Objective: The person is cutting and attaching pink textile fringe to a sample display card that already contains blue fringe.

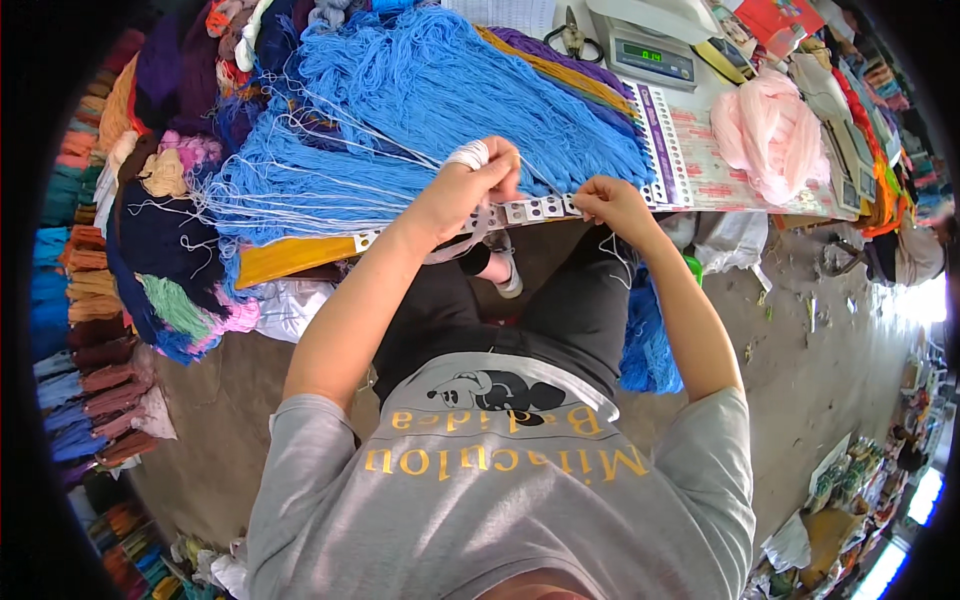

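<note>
The blue yarn (430,90) lies in a broad, combed-out sheet across the surface (703,92), its right-hand ends gathered into small bunches near a purple-and-white holed strip (668,145). Pale loose threads (365,125) trail over its left part toward the left hand (465,188). That hand is closed above the near edge, fingers curled, with a white wrapping (468,154) round them; what lies inside the curl cannot be told. The right hand (614,208) has thumb and fingertips pressed together beside the yarn's near right corner, the thing pinched being too small to make out. Between the hands, a white holed strip (535,209) runs along the near edge. Farther right, a pale pink skein (768,135) rests near the digital scale (652,60), with black-handled snips (572,40) beside the scale. Dark yarn (165,235) bulges at the left end, and more coloured skeins (92,285) are piled beyond it.
</note>
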`<move>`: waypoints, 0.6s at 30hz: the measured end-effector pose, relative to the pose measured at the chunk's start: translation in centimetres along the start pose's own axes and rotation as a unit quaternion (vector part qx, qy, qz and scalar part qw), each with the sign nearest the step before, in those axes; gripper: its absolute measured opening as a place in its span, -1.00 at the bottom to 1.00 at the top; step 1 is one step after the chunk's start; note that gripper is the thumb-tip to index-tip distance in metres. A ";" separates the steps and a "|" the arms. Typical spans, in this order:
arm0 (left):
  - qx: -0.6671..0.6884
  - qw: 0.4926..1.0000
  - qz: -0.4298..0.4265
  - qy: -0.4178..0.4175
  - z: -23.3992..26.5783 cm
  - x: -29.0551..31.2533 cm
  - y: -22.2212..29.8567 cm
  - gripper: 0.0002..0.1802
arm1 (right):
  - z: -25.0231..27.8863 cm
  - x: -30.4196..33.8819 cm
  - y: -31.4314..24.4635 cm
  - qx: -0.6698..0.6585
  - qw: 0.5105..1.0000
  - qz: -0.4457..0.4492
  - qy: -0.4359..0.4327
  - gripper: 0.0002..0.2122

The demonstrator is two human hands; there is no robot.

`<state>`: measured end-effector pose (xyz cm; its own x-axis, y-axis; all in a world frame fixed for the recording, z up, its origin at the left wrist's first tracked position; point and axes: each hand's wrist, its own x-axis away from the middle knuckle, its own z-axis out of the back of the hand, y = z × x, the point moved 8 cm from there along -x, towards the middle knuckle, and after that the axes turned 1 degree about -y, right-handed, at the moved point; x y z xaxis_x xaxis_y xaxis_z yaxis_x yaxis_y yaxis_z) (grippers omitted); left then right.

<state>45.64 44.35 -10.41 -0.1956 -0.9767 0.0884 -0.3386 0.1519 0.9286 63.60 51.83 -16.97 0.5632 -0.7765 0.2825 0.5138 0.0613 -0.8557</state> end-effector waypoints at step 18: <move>0.336 0.925 0.177 -0.008 0.6 0.7 1.9 -0.55 | 0.2 0.1 0.2 0.009 1.000 0.001 0.006 -0.84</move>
<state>44.34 44.06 -8.84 -0.4161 -0.8456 0.3343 -0.7448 0.5279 0.4082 63.83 51.92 -17.02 0.5571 -0.7834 0.2757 0.5236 0.0737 -0.8488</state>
